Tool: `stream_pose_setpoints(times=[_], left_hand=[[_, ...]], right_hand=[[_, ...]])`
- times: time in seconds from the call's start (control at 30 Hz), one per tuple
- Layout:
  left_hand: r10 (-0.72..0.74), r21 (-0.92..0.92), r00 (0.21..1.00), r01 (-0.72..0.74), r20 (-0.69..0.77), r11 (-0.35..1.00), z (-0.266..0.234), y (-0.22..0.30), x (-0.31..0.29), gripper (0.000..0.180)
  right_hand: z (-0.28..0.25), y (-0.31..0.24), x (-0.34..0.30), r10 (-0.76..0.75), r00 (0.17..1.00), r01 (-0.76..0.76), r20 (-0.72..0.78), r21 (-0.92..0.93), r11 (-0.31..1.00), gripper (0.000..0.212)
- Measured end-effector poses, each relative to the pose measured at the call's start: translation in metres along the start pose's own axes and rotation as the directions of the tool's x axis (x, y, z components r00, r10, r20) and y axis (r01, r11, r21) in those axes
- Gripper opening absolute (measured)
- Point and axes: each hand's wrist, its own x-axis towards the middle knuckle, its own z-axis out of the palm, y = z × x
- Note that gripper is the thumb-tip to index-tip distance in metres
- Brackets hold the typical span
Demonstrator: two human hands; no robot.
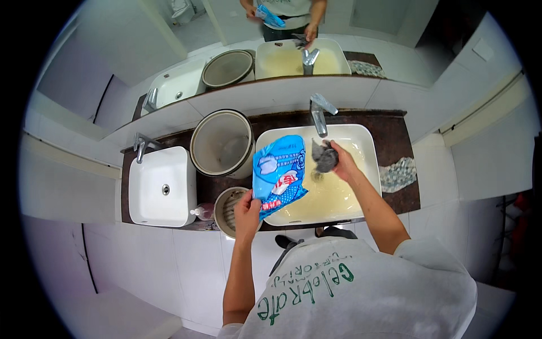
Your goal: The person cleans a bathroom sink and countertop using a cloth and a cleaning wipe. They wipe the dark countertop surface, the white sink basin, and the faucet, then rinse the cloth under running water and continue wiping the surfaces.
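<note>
A glossy, rectangular blue plastic packet [278, 172], its long axis running away from you toward the mirror [237, 34], hangs over the left side of a smooth white basin [366, 146], the packet's near left corner pinched in your left hand [247, 213]. Your right hand [345, 165] grips a crumpled, dark gray cloth [324, 158] near the chrome faucet [319, 116], above yellowish liquid [333, 199].

A blue packet [278, 169] slants near a crumpled grey bundle [323, 158], probably cloth.
</note>
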Motion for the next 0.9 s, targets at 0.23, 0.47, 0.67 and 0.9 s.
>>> stream_pose_setpoints(times=[0.23,0.47,0.67,0.9], left_hand=[[-0.157,0.392,0.98,0.097,0.124,0.915,0.013,0.051,0.021,0.028],[-0.099,0.552,0.982,-0.005,0.159,0.834,0.023,0.056,0.035,0.027],[-0.084,0.562,0.989,0.001,0.121,0.827,0.017,0.054,0.04,0.027],[-0.113,0.593,0.99,0.04,0.087,0.804,0.026,0.064,0.041,0.025]], right_hand=[[0.012,0.045,-0.024,0.148,0.923,-0.321,0.355,0.496,0.807,0.049],[0.008,0.052,-0.008,0.138,0.945,-0.292,0.297,0.571,0.767,0.049],[0.012,0.057,-0.007,0.134,0.935,-0.324,0.329,0.634,0.702,0.043],[0.02,0.066,0.008,0.229,0.966,-0.256,0.118,0.517,0.816,0.035]])
